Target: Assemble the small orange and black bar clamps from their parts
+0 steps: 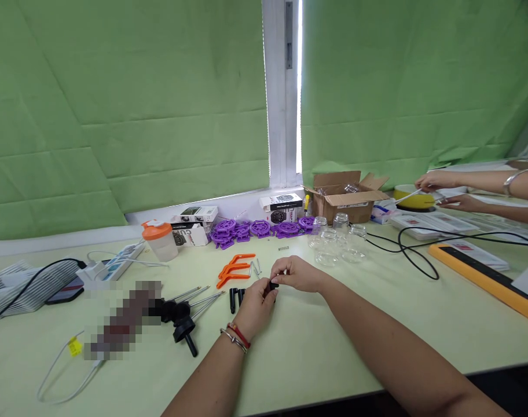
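Note:
My left hand (254,307) is closed around a small black plastic part (273,285) above the middle of the table. The fingers of my right hand (299,274) pinch the same part from its upper side. Most of it is hidden by my fingers, so I cannot tell its exact kind. Black tube-like pieces (233,301) lie just left of my left hand. Behind them are orange plastic arms (233,269) and thin silver pins (256,267). A row of small springs (283,248) lies beyond my right hand.
Black round parts with metal rods (183,324) lie at left, by a shaker cup (160,240). Purple plastic wheels (260,228), glass cups (329,240) and a cardboard box (344,200) line the back. Black cables (403,246) cross the right side, near another person's hands (442,180).

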Available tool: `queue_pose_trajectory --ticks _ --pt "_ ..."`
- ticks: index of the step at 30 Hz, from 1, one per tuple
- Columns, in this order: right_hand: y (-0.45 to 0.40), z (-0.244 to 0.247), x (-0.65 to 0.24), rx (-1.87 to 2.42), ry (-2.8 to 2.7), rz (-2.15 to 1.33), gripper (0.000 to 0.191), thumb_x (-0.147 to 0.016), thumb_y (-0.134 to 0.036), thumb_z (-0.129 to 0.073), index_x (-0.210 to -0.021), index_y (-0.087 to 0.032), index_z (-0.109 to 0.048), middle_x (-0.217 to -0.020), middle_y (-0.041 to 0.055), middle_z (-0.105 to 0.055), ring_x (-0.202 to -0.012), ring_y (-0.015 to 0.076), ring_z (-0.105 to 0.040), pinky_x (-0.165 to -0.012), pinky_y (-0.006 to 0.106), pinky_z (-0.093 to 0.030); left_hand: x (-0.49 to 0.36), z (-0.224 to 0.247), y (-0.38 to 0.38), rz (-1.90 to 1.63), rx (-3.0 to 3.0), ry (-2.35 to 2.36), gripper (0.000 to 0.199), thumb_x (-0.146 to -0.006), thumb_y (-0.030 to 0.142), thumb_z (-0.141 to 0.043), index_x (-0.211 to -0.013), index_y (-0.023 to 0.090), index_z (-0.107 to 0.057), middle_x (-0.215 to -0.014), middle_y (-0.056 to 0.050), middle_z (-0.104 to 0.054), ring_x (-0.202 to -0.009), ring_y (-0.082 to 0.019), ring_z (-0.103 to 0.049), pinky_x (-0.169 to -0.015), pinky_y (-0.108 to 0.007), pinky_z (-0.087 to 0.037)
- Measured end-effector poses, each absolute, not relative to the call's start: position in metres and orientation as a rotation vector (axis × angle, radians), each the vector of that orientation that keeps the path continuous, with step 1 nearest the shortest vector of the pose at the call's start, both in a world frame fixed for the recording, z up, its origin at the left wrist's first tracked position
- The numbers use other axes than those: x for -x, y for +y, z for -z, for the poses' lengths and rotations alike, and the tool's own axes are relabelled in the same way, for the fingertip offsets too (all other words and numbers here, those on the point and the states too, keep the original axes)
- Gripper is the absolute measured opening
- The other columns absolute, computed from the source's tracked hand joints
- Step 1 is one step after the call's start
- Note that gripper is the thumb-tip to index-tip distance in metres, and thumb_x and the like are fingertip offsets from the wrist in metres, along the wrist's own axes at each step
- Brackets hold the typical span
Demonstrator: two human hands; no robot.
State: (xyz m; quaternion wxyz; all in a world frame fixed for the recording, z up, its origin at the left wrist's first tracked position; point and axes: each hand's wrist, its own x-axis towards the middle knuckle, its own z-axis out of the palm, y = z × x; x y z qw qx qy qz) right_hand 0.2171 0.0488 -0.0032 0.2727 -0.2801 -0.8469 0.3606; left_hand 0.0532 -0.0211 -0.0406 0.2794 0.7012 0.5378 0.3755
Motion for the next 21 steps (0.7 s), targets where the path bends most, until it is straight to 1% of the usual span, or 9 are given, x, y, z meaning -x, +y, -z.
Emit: queue_pose_trajectory --ticks 7,15,18,21 --pt "0.049 0.005 -0.218 0.755 -2.289 -0.968 0.014 -0.075 -0.028 -0.058 -0.078 -0.019 -0.068 -0.079 0.0021 -0.064 -0.073 0.0126 -0.056 -0.066 0.023 -0.042 -0.054 0.039 -0.022 -0.999 -1.898 1.440 0.016 -0.080 0.033 -0.047 -0.077 0.018 -0.052 -0.062 0.002 -0.049 -0.057 -0.012 -0.043 -0.057 -0.025 -0.034" --pt "0.056 0.006 -0.221 0.776 -2.228 -0.978 0.017 -0.075 -0.031 -0.058 -0.078 -0.018 -0.068 -0.080 0.0028 -0.064 -0.074 0.0134 -0.056 -0.068 0.023 -0.043 -0.053 0.040 -0.021 -0.999 -1.898 1.455 0.018 -0.080 0.035 -0.047 -0.073 0.019 -0.050 -0.060 0.002 -0.048 -0.056 -0.012 -0.042 -0.057 -0.025 -0.033" --pt "0.070 0.011 -0.230 0.924 -2.031 -0.915 0.022 -0.077 -0.034 -0.054 -0.082 -0.016 -0.066 -0.078 0.0030 -0.064 -0.071 0.0131 -0.055 -0.065 0.024 -0.042 -0.054 0.040 -0.022 -0.991 -1.919 1.462 0.019 -0.080 0.035 -0.047 -0.071 0.019 -0.049 -0.060 0.003 -0.047 -0.056 -0.012 -0.042 -0.057 -0.025 -0.032" --pt "0.086 0.020 -0.241 1.180 -1.850 -0.770 0.025 -0.079 -0.034 -0.050 -0.085 -0.015 -0.065 -0.072 0.0025 -0.063 -0.064 0.0132 -0.053 -0.060 0.024 -0.041 -0.054 0.040 -0.022 -0.992 -1.926 1.468 0.018 -0.080 0.035 -0.047 -0.071 0.019 -0.049 -0.060 0.002 -0.047 -0.056 -0.012 -0.042 -0.057 -0.025 -0.032"
